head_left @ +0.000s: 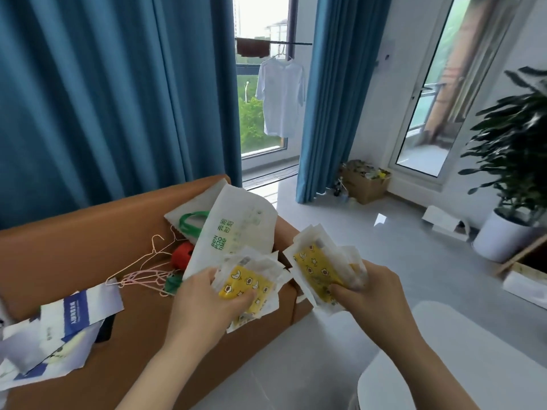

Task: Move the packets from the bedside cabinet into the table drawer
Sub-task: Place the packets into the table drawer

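My left hand (204, 303) grips a bunch of white-and-yellow packets (251, 287) printed with little stars and moons, held above the right end of the brown cabinet top (74, 255). My right hand (367, 294) grips a second bunch of the same packets (316, 264), held out over the floor just past the cabinet's right edge. Both bunches are fanned out and stand a little apart from each other. No table drawer is in view.
On the cabinet lie a white paper bag with green print (233, 232), pink wire hangers (145, 270), a red object (182, 254) and blue-white leaflets (59, 327). Blue curtains hang behind. A cardboard box (365, 182), a potted plant (515, 161) and a white rounded surface (444, 365) stand to the right.
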### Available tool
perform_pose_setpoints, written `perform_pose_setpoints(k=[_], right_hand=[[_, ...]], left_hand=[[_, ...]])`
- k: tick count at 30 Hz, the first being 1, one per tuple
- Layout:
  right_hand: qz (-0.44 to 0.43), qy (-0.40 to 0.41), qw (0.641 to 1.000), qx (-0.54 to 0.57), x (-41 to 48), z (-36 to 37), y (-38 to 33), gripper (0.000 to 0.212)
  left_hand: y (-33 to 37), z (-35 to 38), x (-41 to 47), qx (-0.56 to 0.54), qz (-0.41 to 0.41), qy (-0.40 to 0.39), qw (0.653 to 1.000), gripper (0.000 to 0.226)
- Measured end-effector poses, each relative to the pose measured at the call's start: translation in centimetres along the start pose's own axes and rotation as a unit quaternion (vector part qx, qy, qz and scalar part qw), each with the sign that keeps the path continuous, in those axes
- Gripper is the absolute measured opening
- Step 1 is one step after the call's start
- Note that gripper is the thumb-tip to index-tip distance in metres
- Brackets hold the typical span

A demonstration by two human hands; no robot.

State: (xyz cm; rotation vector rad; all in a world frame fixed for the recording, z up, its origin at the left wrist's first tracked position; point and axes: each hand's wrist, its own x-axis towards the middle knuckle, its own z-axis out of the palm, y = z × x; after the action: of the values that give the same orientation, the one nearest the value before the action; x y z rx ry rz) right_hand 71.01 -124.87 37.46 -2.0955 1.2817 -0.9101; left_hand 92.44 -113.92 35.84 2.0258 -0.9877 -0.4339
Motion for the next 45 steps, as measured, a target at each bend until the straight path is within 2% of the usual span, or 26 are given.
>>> perform_pose_setpoints(k=[6, 10, 16, 22, 29, 36, 40, 45], right_hand=[[0.063, 0.046, 0.997, 0.004, 7.0, 2.3, 1.0, 0.014], [0.117, 0.073, 0.990, 0.020, 10.1, 2.9, 3.3, 0.020], [0.198, 0.117, 0.973, 0.009, 14.6, 2.2, 9.4, 0.024], [0.298, 0.157, 0.941, 0.037, 18.9, -0.2, 16.5, 0.020], [0.368, 0.179, 0.912, 0.025, 23.9, -4.1, 24.4, 0.023], [0.430, 0.217, 0.876, 0.022, 29.3, -6.1, 31.5, 0.017], [0.455, 0.256, 0.853, 0.018, 33.6, -7.0, 35.3, 0.021], [0.499, 0.293, 0.816, 0.005, 38.2, -8.1, 38.2, 0.015]], left_hand=[[1.9, 1.4, 11.3, -0.029, 0.035, -0.061, 0.997, 0.036], [4.0, 4.2, 16.5, -0.031, 0.076, -0.107, 0.991, 0.024], [6.4, 12.3, 23.1, -0.028, 0.094, -0.187, 0.977, 0.019], [10.7, 21.6, 27.8, -0.010, 0.111, -0.250, 0.962, 0.016], [16.8, 31.5, 32.3, 0.030, 0.136, -0.292, 0.946, 0.020], [22.0, 41.9, 38.6, 0.051, 0.181, -0.363, 0.913, 0.019], [25.7, 48.0, 42.8, 0.062, 0.211, -0.393, 0.893, 0.023], [30.2, 54.4, 47.9, 0.086, 0.237, -0.451, 0.856, 0.026]])
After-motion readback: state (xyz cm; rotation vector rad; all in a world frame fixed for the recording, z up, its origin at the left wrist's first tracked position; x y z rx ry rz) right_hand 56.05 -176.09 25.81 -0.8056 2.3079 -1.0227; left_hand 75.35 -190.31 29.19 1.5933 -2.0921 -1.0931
